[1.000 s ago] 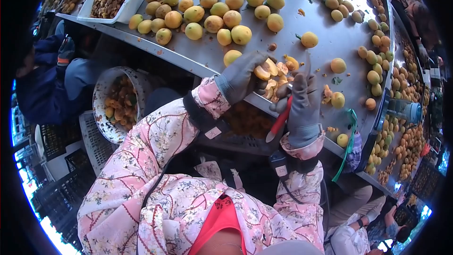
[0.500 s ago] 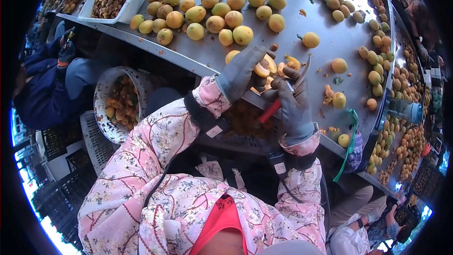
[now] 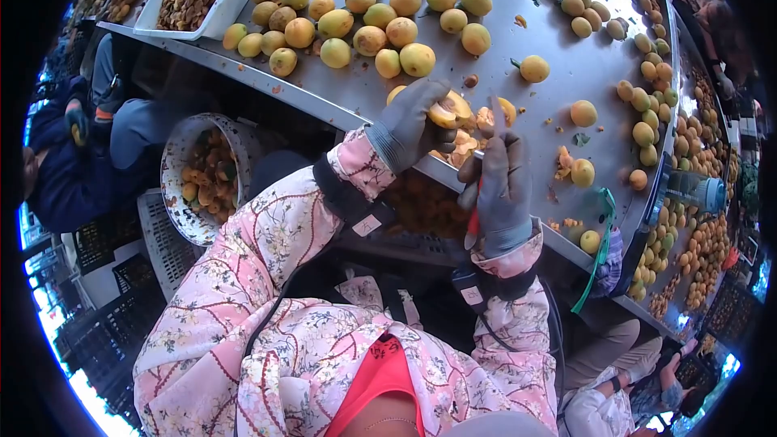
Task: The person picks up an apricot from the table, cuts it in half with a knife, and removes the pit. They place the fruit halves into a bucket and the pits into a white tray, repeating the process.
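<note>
My left hand [image 3: 405,131], in a grey glove, is closed around a cut-open apricot [image 3: 450,111] just above the table edge. Its pale orange flesh shows. To the right, my gloved right hand [image 3: 500,193] grips a knife [image 3: 497,113]. The blade points up and away, and part of the red handle shows below the fingers. Beyond the blade, a cut apricot piece [image 3: 507,110] lies near bits of pulp. Under my hands, more orange apricot scraps [image 3: 460,148] lie at the edge. A loose brown pit [image 3: 470,80] rests on the metal table [image 3: 542,125].
Whole apricots [image 3: 370,41] cover the table's far left, with more along its right side. A white tray [image 3: 204,31] of pits stands at the back left. Below the table edge is a white bucket [image 3: 171,163] of fruit scraps. A co-worker [image 3: 77,154] sits at the left.
The knife has swung from slanting up-right to pointing nearly straight away, and my right hand has shifted slightly down. My left hand has tilted the cut apricot. The co-worker's hand at left has moved.
</note>
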`<state>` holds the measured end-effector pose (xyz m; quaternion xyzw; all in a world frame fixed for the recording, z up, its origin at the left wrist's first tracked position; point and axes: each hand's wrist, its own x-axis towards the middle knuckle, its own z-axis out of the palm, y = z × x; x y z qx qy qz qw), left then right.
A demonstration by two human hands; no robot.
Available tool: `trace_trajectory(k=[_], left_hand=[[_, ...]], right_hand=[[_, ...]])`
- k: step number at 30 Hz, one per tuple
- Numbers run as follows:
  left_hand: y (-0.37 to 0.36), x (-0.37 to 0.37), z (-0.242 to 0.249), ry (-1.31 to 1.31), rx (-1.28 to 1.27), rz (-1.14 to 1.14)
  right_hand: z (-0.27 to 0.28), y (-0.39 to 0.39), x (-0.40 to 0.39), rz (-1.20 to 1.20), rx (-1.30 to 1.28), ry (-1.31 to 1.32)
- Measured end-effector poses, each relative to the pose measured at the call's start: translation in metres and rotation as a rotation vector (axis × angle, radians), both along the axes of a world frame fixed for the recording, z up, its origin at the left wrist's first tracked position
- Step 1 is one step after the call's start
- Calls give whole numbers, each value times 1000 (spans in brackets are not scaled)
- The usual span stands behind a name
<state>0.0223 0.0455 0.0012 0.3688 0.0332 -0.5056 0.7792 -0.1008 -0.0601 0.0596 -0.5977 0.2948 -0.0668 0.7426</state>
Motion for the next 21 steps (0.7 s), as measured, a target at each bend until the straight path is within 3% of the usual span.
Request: trace_trajectory(k=[11,16,17,19,20,21], left_hand=[[-8,-2,22,29,117,217],[-11,-7,22,27,156,298],[-12,-7,22,27,154,298],[-13,-7,23,-17,143,327],[-13,-6,24,-19,140,328],[-13,-6,26,-74,144,323]], right_hand=[[-15,8,0,167,-146,158],[-38,15,2,130,-625,14],[-36,17,1,129,-628,14],[-14,24,4,138,-42,151],[-11,23,5,139,-46,149],[-7,21,5,106,150,165]])
